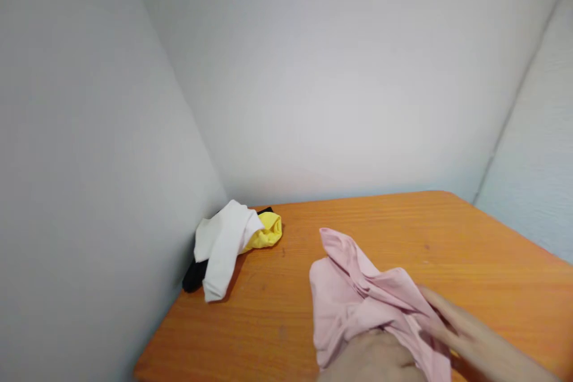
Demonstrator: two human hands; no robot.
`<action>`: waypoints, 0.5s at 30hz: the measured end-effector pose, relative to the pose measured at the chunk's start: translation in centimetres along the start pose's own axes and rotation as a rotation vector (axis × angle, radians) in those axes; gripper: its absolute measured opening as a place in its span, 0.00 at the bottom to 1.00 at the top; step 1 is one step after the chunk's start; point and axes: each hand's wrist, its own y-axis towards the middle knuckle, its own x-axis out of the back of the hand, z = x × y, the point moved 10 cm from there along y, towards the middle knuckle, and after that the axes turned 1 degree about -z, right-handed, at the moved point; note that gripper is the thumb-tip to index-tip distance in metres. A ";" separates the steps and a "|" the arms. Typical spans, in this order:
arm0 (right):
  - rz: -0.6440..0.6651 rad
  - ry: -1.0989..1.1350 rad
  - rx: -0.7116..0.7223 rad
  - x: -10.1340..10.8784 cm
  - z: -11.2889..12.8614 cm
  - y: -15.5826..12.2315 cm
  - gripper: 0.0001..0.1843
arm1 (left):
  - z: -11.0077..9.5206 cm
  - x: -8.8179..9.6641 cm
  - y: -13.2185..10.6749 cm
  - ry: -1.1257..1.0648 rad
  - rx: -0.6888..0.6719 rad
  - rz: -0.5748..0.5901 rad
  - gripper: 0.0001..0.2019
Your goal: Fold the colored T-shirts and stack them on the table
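Note:
A crumpled pink cloth garment (353, 292) is bunched up near the table's front, one narrow end pointing up and away. My left hand (373, 361) reaches in from the bottom edge and is closed on the near folds, its fingertips hidden in the cloth. At the garment's right edge is my right hand (452, 331), slightly blurred. Its thumb and fingers are apart and touch the cloth's side, and part of the pink fabric hangs down just left of it.
The orange-brown wooden table (447, 245) stands against a pale wall (340, 83). At its far left corner lies a loose heap: a white cloth (228, 245) on top, a yellow cloth (268, 230) beside it, and a black cloth (194, 276) underneath. Another wall (89, 161) rises along the left edge.

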 end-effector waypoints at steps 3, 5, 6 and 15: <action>-0.056 -0.053 -0.036 1.9 -3.4 -2.8 0.26 | -2.2 2.0 0.6 -0.054 -0.136 -0.082 0.12; -0.125 -0.028 -0.080 2.9 -5.4 -4.3 0.23 | -1.7 4.6 0.3 -0.135 -0.045 -0.189 0.10; -0.160 -0.012 -0.096 3.4 -6.2 -4.9 0.23 | -0.8 6.0 0.1 -0.163 0.024 -0.246 0.10; -0.499 -0.274 -0.194 10.5 -8.6 -6.3 0.18 | 12.4 20.1 -5.3 0.118 0.754 -0.712 0.13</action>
